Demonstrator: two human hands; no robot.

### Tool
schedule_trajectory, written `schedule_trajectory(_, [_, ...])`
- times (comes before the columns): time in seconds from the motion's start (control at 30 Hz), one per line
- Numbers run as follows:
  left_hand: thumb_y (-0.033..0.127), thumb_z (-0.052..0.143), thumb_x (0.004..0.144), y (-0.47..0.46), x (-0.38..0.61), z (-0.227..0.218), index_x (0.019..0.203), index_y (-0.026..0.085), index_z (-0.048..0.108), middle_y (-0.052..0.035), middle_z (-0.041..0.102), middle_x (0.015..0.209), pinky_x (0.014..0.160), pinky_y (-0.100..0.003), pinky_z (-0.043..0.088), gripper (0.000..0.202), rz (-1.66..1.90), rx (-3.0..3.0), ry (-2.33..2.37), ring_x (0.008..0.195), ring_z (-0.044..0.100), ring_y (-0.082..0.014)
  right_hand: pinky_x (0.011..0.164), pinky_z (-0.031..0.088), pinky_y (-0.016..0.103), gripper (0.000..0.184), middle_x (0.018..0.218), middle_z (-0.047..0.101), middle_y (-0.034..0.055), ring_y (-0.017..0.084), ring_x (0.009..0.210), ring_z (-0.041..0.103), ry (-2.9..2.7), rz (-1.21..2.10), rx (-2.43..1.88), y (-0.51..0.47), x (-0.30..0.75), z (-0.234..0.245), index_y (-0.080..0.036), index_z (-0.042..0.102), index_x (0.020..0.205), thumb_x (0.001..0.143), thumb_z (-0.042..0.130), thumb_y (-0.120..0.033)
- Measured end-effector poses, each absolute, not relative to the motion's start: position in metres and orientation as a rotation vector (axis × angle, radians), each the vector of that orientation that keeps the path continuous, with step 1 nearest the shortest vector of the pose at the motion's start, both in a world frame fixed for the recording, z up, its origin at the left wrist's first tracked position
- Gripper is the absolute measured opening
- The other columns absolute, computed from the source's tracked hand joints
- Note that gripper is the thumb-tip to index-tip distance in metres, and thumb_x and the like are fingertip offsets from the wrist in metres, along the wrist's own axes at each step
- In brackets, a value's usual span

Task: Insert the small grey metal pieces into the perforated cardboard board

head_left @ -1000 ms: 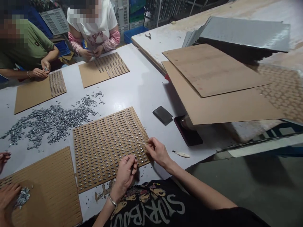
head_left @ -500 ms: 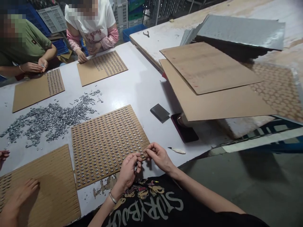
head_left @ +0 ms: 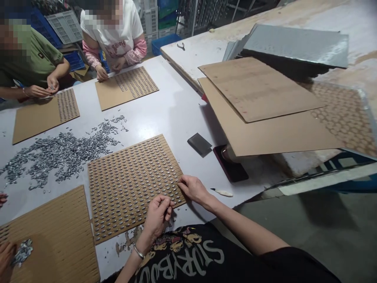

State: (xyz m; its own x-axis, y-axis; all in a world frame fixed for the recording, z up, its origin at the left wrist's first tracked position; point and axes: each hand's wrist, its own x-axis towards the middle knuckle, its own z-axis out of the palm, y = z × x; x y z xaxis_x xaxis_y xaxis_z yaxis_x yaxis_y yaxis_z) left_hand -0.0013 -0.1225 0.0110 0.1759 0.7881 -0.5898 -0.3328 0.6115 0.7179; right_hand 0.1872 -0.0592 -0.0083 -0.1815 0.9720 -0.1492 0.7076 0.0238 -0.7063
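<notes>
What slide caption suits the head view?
Left hand and right hand at a board bearing rows of silvery pieces, loose pile nearby.

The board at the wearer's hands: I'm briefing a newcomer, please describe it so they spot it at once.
On the white table, find the scattered pile of small silvery pieces. Nearer the camera, to the pile's right, lies the board, with the right hand at its right edge. Unlike the other boards around the pile, it is covered almost all over with rows of pieces.

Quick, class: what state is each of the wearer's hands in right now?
Left hand: curled closed; any contents cannot be told.
Right hand: at the edge of the board; its grip cannot be told.
</notes>
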Motion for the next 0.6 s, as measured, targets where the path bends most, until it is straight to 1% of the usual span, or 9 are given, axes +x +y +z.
schedule_trajectory(0.1, [0.05,0.079,0.07,-0.122,-0.001,0.011,0.082,0.014,0.06,-0.0013,0.063,0.073,0.04,-0.015,0.028,0.043,0.849,0.449,1.109,0.051,0.045,-0.0044,0.069,0.041,0.026,0.012,0.081,0.07,0.0038,0.019,0.076,0.062,-2.005,0.902,-1.818,-0.053,0.188,-0.004,-0.022,0.064,0.08,0.086,0.054,-0.021])
schedule_trajectory(0.17, [0.052,0.078,0.071,-0.123,0.0,0.013,0.086,0.014,0.061,-0.0019,0.064,0.073,0.041,-0.016,0.03,0.044,0.863,0.411,1.078,0.051,0.047,-0.0055,0.067,0.04,0.026,0.009,0.079,0.069,0.0023,0.018,0.074,0.062,-1.998,0.897,-1.828,-0.054,0.189,0.002,-0.022,0.063,0.087,0.086,0.055,-0.02])
schedule_trajectory(0.2, [0.054,0.076,0.072,-0.123,0.001,0.015,0.089,0.014,0.062,-0.0025,0.064,0.073,0.041,-0.016,0.031,0.046,0.872,0.398,1.063,0.052,0.048,-0.0063,0.067,0.041,0.026,0.01,0.078,0.068,0.0014,0.018,0.073,0.061,-1.976,0.89,-1.809,-0.056,0.19,0.005,-0.022,0.063,0.093,0.087,0.055,-0.02])
schedule_trajectory(0.27, [0.057,0.072,0.074,-0.125,0.003,0.019,0.093,0.014,0.063,-0.0037,0.065,0.074,0.041,-0.018,0.032,0.048,0.889,0.394,1.046,0.052,0.05,-0.0077,0.069,0.042,0.026,0.013,0.078,0.068,0.0011,0.017,0.073,0.061,-1.947,0.867,-1.709,-0.067,0.189,0.014,-0.022,0.062,0.099,0.09,0.053,-0.023])
schedule_trajectory(0.37, [0.06,0.067,0.078,-0.128,0.006,0.023,0.097,0.014,0.063,-0.0024,0.064,0.069,0.041,-0.019,0.033,0.049,0.907,0.444,1.06,0.051,0.05,-0.0095,0.073,0.046,0.027,0.018,0.086,0.067,0.0041,0.017,0.079,0.062,-2.051,0.892,-1.411,-0.089,0.184,0.027,-0.022,0.065,0.097,0.096,0.049,-0.029])
schedule_trajectory(0.43, [0.062,0.065,0.078,-0.131,0.009,0.023,0.096,0.016,0.063,0.0008,0.06,0.06,0.041,-0.021,0.034,0.05,0.915,0.501,1.09,0.048,0.048,-0.0104,0.076,0.048,0.028,0.021,0.093,0.066,0.0062,0.017,0.083,0.062,-2.13,0.911,-1.236,-0.103,0.179,0.031,-0.022,0.066,0.104,0.097,0.047,-0.029])
schedule_trajectory(0.5, [0.064,0.064,0.078,-0.134,0.011,0.02,0.093,0.018,0.062,0.0031,0.056,0.054,0.042,-0.022,0.033,0.049,0.923,0.559,1.129,0.045,0.045,-0.0107,0.077,0.05,0.028,0.025,0.097,0.064,0.0073,0.018,0.086,0.062,-2.156,0.879,-1.168,-0.113,0.176,0.032,-0.024,0.065,0.115,0.098,0.047,-0.027])
schedule_trajectory(0.53, [0.065,0.064,0.077,-0.136,0.011,0.019,0.091,0.018,0.062,0.0035,0.055,0.053,0.041,-0.023,0.033,0.049,0.921,0.578,1.145,0.044,0.045,-0.0106,0.076,0.05,0.028,0.026,0.097,0.064,0.0072,0.018,0.086,0.061,-2.163,0.855,-1.161,-0.115,0.175,0.031,-0.024,0.065,0.117,0.098,0.047,-0.026])
schedule_trajectory(0.6, [0.066,0.065,0.075,-0.138,0.012,0.016,0.087,0.019,0.06,0.004,0.055,0.054,0.04,-0.023,0.031,0.049,0.912,0.59,1.166,0.043,0.044,-0.0103,0.073,0.049,0.027,0.025,0.093,0.063,0.0061,0.017,0.082,0.06,-2.176,0.825,-1.157,-0.118,0.174,0.029,-0.025,0.065,0.116,0.098,0.049,-0.026])
